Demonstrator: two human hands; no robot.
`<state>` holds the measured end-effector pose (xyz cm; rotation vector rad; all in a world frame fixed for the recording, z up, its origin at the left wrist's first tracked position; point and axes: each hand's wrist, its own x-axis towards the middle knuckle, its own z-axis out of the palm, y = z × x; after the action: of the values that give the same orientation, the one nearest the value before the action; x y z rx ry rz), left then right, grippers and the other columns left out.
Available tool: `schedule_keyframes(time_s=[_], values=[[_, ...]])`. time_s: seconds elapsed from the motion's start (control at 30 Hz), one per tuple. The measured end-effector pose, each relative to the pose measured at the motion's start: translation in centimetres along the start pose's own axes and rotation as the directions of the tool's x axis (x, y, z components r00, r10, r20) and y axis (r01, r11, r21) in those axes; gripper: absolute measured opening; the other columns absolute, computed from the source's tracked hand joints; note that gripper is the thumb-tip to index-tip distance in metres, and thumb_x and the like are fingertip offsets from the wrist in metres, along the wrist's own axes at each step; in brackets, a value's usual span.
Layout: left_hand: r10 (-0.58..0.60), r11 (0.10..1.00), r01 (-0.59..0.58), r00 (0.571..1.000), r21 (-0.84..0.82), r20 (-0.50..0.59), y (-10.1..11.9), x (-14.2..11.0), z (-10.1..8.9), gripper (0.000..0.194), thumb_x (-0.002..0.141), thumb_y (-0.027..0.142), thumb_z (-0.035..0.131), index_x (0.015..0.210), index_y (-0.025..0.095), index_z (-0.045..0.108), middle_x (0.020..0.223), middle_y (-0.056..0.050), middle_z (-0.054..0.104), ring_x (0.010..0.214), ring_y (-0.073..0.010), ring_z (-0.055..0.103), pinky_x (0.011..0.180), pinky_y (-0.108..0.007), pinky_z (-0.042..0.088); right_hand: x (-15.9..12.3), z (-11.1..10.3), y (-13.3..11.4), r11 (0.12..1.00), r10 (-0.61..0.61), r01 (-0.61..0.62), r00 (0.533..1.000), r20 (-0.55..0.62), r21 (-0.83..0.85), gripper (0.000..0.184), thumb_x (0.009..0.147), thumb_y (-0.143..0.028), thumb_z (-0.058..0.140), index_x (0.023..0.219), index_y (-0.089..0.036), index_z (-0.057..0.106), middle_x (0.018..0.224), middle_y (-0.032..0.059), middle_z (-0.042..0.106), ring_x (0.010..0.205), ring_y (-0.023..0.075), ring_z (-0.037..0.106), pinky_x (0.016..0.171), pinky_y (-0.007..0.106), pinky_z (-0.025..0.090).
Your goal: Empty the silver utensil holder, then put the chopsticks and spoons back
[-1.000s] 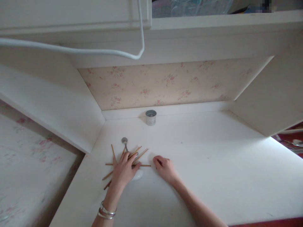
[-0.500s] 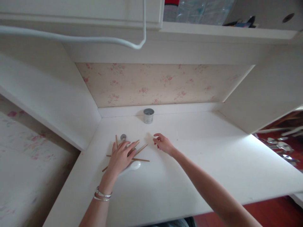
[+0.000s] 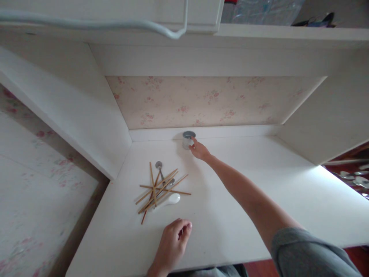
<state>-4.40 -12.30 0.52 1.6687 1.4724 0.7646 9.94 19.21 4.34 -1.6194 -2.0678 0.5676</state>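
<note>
A small grey perforated utensil holder (image 3: pixel 186 144) stands upright at the back of the white tabletop. My right hand (image 3: pixel 201 150) reaches it, its fingers closed at the holder's right side and rim. Near the front edge is my left hand (image 3: pixel 173 240), curled closed with nothing visible in it. Between the hands, on the left, lies a crossed pile of wooden chopsticks (image 3: pixel 174 191). Mixed in with them are a metal spoon (image 3: pixel 158 165), with its round bowl toward the back, another metal spoon (image 3: pixel 172 182) partly covered, and a white soup spoon (image 3: pixel 174 198) at the pile's front.
White side panels (image 3: pixel 77 100) and a low back ledge (image 3: pixel 239 130) bound the tabletop (image 3: pixel 248 181). Overhead are a cabinet and an open shelf (image 3: pixel 276 31), with a white cable (image 3: pixel 115 24) hanging in front. More spoons (image 3: pixel 360 181) are at the far right, beyond the table.
My right hand has moved forward to the utensil holder and closed at its rim. My left hand has left the chopsticks, drawn back toward the front edge and curled up. The view has shifted slightly.
</note>
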Motion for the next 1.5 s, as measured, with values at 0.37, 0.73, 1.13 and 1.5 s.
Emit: schedule_keyframes(time_s=[0.37,0.73,1.13,1.5], values=[[0.052,0.994,-0.056,0.997,0.090,0.049,0.1,0.4,-0.3,0.033,0.094,0.042,0.038,0.085,0.024,0.064,0.072,-0.002,0.062,0.065,-0.0135,0.054,0.061,-0.023,0.042,-4.0,-1.3,0.4,0.997,-0.057,0.051,0.991,-0.123,-0.052,0.021,0.094,-0.031,0.042,0.111,-0.023,0.053,0.106,0.0070,0.066,0.090,0.0212,0.062,0.075,0.030,0.043],[0.011,0.998,-0.016,0.996,0.062,0.094,0.5,1.1,-0.1,0.034,0.093,0.044,0.039,0.084,0.024,0.066,0.073,-0.001,0.063,0.064,-0.0131,0.055,0.061,-0.022,0.042,-15.3,-3.4,2.4,0.993,-0.041,0.064,0.976,-0.215,0.099,0.027,0.093,-0.039,0.040,0.110,-0.022,0.053,0.096,0.0059,0.068,0.069,0.0162,0.063,0.066,0.028,0.045],[0.007,1.000,-0.009,0.984,0.012,0.177,2.3,1.4,-1.2,0.036,0.092,0.044,0.040,0.097,0.023,0.069,0.084,-0.005,0.068,0.073,-0.0143,0.060,0.069,-0.022,0.046,-20.3,-3.4,2.2,0.993,-0.087,0.095,0.991,-0.106,0.077,0.028,0.095,-0.039,0.037,0.109,-0.024,0.055,0.093,0.0044,0.067,0.068,0.0156,0.063,0.061,0.025,0.043],[-0.213,0.883,0.316,0.929,0.348,-0.303,-1.5,8.2,-11.4,0.038,0.087,0.053,0.040,0.096,0.024,0.064,0.086,-0.001,0.071,0.079,-0.0182,0.065,0.070,-0.025,0.045,-21.3,-1.7,3.9,0.934,0.067,0.009,0.978,-0.200,0.358,0.030,0.092,-0.042,0.043,0.115,-0.025,0.048,0.078,0.0004,0.062,0.058,0.0135,0.058,0.052,0.023,0.043]])
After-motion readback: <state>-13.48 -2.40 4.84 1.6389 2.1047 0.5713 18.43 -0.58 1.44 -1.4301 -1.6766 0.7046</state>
